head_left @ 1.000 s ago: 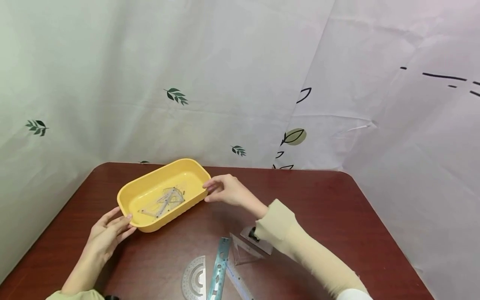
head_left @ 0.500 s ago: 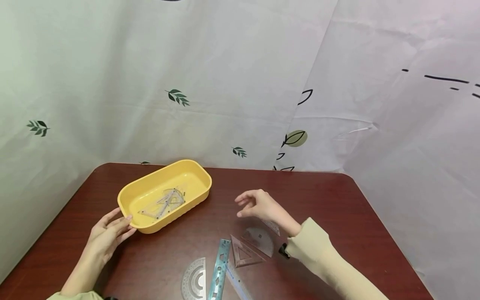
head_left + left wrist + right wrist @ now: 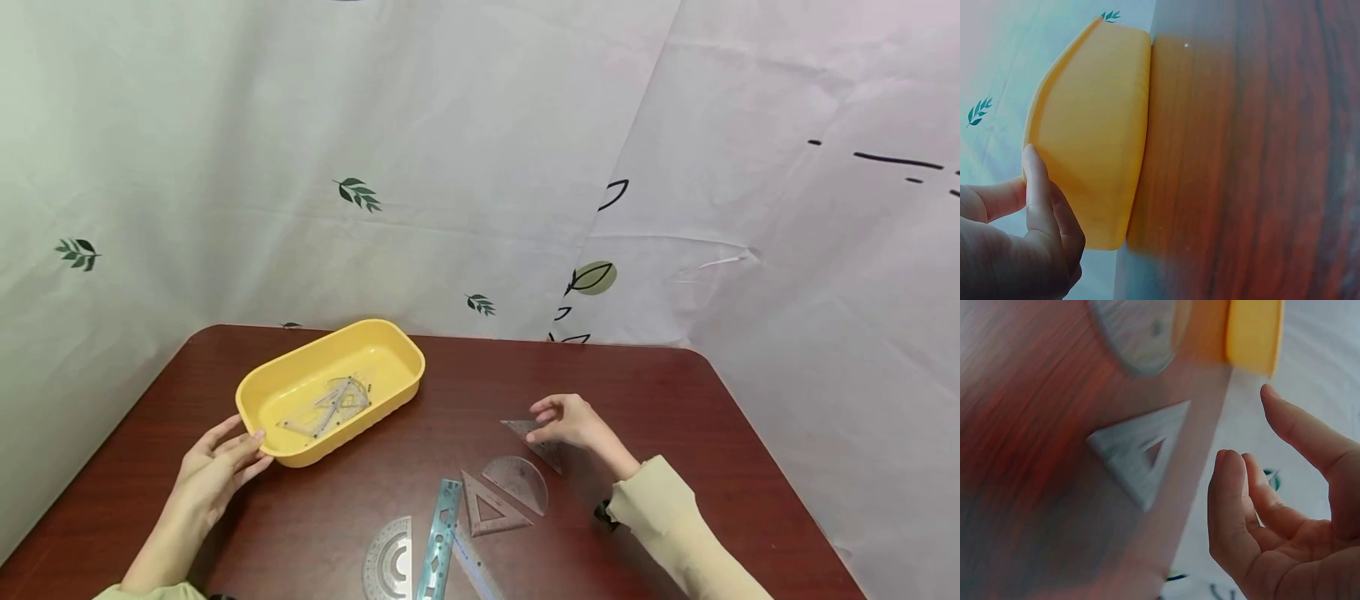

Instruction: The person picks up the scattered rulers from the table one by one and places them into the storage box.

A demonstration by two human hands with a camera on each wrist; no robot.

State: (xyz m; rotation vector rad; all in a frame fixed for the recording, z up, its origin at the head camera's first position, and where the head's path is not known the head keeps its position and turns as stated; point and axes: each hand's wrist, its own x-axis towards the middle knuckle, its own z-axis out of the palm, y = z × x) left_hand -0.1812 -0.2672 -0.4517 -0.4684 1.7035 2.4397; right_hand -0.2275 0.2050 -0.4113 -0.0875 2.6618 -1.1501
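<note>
My left hand (image 3: 202, 479) pinches the near left end of a yellow plastic basket (image 3: 360, 427), thumb over the rim and fingers outside. In the left wrist view the thumb and fingers are on the rim of the basket (image 3: 1091, 125). Several clear drawing tools (image 3: 333, 404) lie in a heap inside it; their kinds are hard to separate. My right hand (image 3: 573, 421) hovers over a clear set square (image 3: 547, 454) on the table, fingers loosely bent. The right wrist view shows a gap between thumb and fingers, apart from the set square (image 3: 1125, 453).
Nearer on the dark red table (image 3: 637, 392) lie a clear semicircular protractor (image 3: 517, 479), another set square (image 3: 487, 527), a blue ruler (image 3: 438, 542), a clear ruler (image 3: 476, 567) and a second protractor (image 3: 375, 558). A patterned white cloth (image 3: 420, 167) hangs behind the table.
My right hand has left the basket's right end and moved right and nearer, to above the far set square. The left hand keeps its hold; the basket has not visibly moved.
</note>
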